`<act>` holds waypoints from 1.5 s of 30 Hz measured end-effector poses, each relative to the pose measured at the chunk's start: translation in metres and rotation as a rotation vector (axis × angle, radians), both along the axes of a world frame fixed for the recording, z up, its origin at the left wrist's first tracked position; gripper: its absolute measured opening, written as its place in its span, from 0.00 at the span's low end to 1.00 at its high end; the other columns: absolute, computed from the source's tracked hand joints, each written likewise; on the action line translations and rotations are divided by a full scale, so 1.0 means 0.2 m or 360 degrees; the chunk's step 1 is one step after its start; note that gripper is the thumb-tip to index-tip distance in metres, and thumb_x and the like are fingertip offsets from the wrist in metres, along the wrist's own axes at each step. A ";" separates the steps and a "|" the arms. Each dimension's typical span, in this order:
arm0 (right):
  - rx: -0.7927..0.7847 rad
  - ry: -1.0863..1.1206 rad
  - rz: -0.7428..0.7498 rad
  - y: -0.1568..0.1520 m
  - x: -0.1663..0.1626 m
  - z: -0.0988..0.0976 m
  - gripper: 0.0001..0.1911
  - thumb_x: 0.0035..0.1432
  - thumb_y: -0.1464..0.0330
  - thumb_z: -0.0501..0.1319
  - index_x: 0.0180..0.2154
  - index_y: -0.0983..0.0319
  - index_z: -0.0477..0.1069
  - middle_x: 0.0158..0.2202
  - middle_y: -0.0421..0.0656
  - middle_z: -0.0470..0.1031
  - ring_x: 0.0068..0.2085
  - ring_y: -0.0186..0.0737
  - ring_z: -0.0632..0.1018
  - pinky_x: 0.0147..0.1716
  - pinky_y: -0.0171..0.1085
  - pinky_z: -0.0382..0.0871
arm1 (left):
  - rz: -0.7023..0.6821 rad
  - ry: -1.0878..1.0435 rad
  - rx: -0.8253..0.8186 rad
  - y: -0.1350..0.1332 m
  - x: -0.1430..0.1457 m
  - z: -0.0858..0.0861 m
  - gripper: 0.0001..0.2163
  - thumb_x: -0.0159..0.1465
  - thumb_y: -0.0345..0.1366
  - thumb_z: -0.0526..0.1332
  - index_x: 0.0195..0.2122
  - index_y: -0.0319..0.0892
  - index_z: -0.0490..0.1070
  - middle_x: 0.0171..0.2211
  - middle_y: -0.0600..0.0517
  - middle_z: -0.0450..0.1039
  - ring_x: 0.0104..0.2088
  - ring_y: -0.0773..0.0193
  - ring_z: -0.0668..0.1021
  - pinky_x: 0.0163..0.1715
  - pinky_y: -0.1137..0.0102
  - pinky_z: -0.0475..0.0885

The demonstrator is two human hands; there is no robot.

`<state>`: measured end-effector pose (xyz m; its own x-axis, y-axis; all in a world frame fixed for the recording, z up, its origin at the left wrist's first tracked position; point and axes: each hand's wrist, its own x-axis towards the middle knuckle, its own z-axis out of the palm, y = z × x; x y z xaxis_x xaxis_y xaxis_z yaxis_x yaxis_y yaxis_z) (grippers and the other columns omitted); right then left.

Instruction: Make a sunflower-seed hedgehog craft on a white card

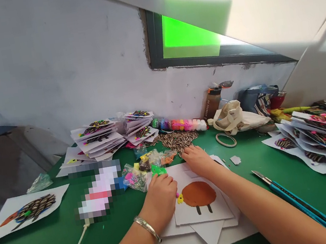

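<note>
A white card (182,217) lies in front of me on a stack of paper. It bears a flat brown clay oval (199,193), a small yellow clay piece (180,198) and two dark legs. At the card's left edge is my left hand (161,194), fingers curled, just below a green clay packet (158,169); what it holds, if anything, is hidden. My right hand (199,160) reaches over the card's top to the near edge of a pile of striped sunflower seeds (178,140). Its fingers are drawn together at the seeds, and the fingertips' contents cannot be made out.
Small clay bags (135,177) lie left of the seeds. Finished seed pictures are stacked at back left (98,139) and right (319,141). A blue utility knife (301,201), a tape roll (226,140), a cloth bag (232,118) and a bottle (212,103) are to the right.
</note>
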<state>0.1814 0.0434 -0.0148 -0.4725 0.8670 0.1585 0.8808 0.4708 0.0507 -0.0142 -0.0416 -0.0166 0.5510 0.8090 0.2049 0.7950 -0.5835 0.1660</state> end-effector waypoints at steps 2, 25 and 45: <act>0.0029 0.0065 -0.0052 -0.03 0.03 0.01 0.13 0.60 0.79 0.51 0.39 0.63 0.72 0.40 0.49 0.74 0.43 0.46 0.72 0.40 0.40 0.58 | 0.0009 0.0004 0.0001 -0.01 0.00 0.00 0.09 0.62 0.23 0.54 0.31 0.40 0.71 0.35 0.49 0.73 0.42 0.56 0.73 0.48 0.58 0.65; -0.0655 0.1406 -0.0223 -0.42 0.13 0.06 0.12 0.58 0.70 0.55 0.36 0.57 0.77 0.38 0.38 0.80 0.40 0.38 0.77 0.41 0.35 0.66 | -0.0111 -0.0190 0.0130 0.01 -0.01 -0.01 0.12 0.64 0.24 0.52 0.38 0.39 0.75 0.40 0.46 0.77 0.47 0.54 0.75 0.52 0.57 0.69; -0.0096 0.0677 -0.0390 0.15 0.16 0.00 0.16 0.60 0.73 0.53 0.39 0.61 0.80 0.37 0.46 0.78 0.40 0.40 0.76 0.40 0.34 0.64 | -0.0046 -0.0153 -0.0110 0.01 0.00 -0.03 0.11 0.64 0.24 0.52 0.35 0.40 0.75 0.39 0.46 0.77 0.46 0.54 0.74 0.52 0.55 0.67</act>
<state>0.2139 0.0741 -0.0154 -0.1579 0.9580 0.2393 0.9028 0.2383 -0.3580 -0.0145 -0.0405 -0.0227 0.5546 0.8072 0.2021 0.7567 -0.5902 0.2810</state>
